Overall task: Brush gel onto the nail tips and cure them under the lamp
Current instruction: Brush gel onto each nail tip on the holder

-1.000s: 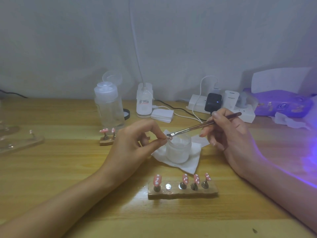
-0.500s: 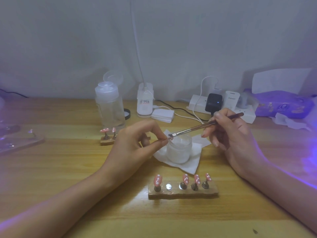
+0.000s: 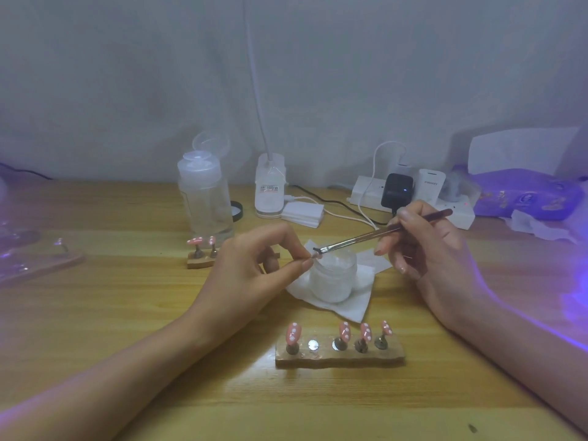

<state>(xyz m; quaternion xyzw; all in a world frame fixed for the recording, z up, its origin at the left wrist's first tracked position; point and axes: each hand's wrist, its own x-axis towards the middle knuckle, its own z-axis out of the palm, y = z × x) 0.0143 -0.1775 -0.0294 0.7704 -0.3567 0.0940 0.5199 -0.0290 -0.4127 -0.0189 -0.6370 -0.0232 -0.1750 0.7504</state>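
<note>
**What you can't really make out here**

The nail tip (image 3: 315, 256) pinched in the left hand (image 3: 251, 268) is mostly covered by the fingers (image 3: 304, 265), too small to read. The white lamp (image 3: 269, 186) has its neck running off the top edge. Clear stuff at the counter's (image 3: 127, 313) left edge is cropped and blurry. The label on the white charger (image 3: 431, 186) is unreadable.

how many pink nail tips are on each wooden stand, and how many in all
Front wooden stand: 4 pink nail tips, with 1 bare peg
Small back stand: 2
Pinched in the left hand: 1, mostly hidden
Total: 7
</note>
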